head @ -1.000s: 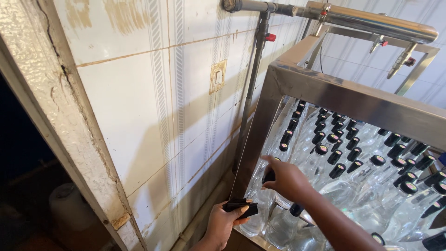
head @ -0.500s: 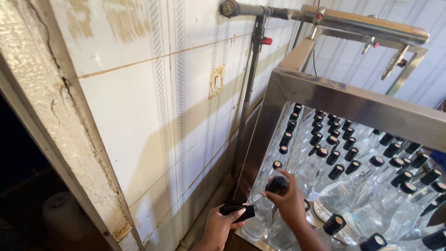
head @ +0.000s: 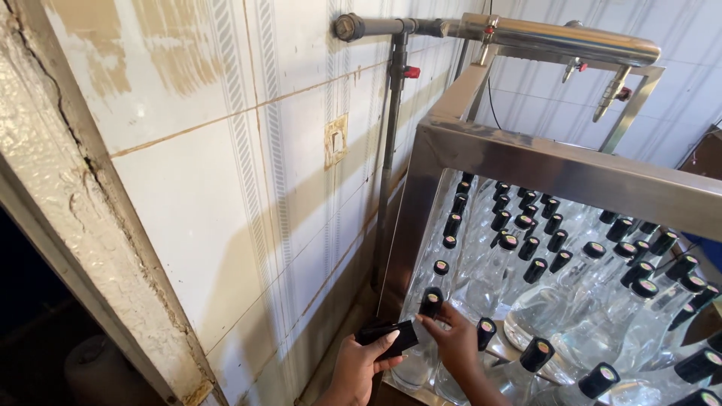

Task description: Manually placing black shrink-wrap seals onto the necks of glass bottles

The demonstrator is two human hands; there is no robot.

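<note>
Since the earlier frame, right hand [head: 455,342] has dropped from the raised bottle neck to the near left corner of the steel frame [head: 556,169]; view has also swung slightly. Right hand now rests against a clear glass bottle [head: 427,331] with a black cap, fingers bent round its neck, grasping it. Left hand [head: 361,365] sits just left of it, thumb and fingers clenched on a small black flat object [head: 391,334], touching the bottle's side. Bottle stands in the nearest left row among many capped clear bottles [head: 571,271] inside the frame. Tiled wall [head: 226,188] at left; grey pipe [head: 391,150] runs up beside the frame.
</note>
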